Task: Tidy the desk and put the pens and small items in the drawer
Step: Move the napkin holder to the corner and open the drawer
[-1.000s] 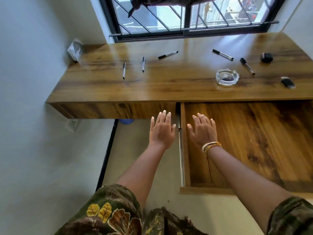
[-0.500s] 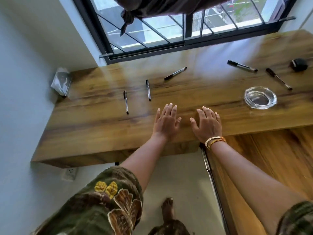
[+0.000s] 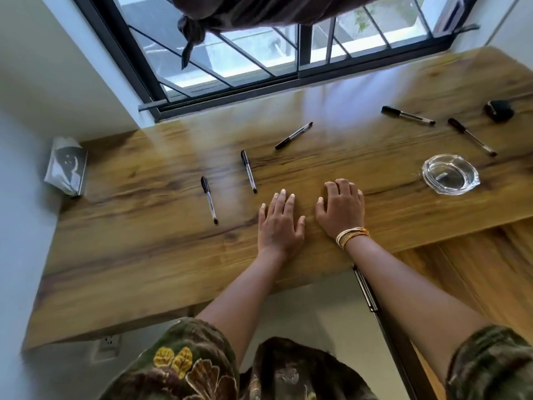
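Observation:
Several black-capped pens lie on the wooden desk (image 3: 144,255). One pen (image 3: 209,203) is at the left, a second pen (image 3: 249,175) sits just beyond my left hand (image 3: 278,223), and a third pen (image 3: 293,135) lies farther back. Two more pens (image 3: 408,115) (image 3: 471,136) lie at the right, near a small black item (image 3: 498,110). My left hand rests flat and empty on the desk, fingers apart. My right hand (image 3: 340,210) is beside it with fingers curled on the wood, holding nothing. The open drawer (image 3: 476,278) shows at the lower right.
A clear glass ashtray (image 3: 449,174) stands right of my right hand. A grey packet (image 3: 67,166) leans against the wall at the desk's left corner. A barred window (image 3: 259,67) runs along the back edge. A wall socket (image 3: 109,345) sits under the desk.
Both hands moved up from the drawer's edge onto the desk top and forward toward the pens. The view shifted closer and left; my right fingers have curled.

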### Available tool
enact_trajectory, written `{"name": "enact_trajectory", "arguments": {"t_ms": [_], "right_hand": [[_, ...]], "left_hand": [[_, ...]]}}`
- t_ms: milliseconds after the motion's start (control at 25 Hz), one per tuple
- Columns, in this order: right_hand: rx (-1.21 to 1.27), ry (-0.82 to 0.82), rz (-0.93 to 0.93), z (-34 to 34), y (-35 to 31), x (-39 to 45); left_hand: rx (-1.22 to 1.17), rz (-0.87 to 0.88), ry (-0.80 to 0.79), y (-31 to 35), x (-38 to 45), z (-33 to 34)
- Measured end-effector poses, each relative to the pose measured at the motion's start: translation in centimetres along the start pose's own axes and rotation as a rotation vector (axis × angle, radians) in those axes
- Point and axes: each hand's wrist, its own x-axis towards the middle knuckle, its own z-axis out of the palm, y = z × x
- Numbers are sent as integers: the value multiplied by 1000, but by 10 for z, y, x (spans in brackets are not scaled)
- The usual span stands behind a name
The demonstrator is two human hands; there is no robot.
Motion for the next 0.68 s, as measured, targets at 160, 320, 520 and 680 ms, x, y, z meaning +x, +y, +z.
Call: {"name": "enact_trajectory", "arguments": {"t_ms": [160, 320, 520, 680], "right_hand": [[239, 48, 143, -1, -30, 31], [444, -12, 111, 12, -87, 69], [404, -68, -37, 25, -124, 113], [429, -262, -161, 29, -127, 133]], "left_hand": [[-296, 34, 216, -19, 4, -13], [-170, -11, 324, -57, 17, -32], [-11, -59, 333, -68, 54, -47], [-65, -385, 529, -77, 68, -56]]}}
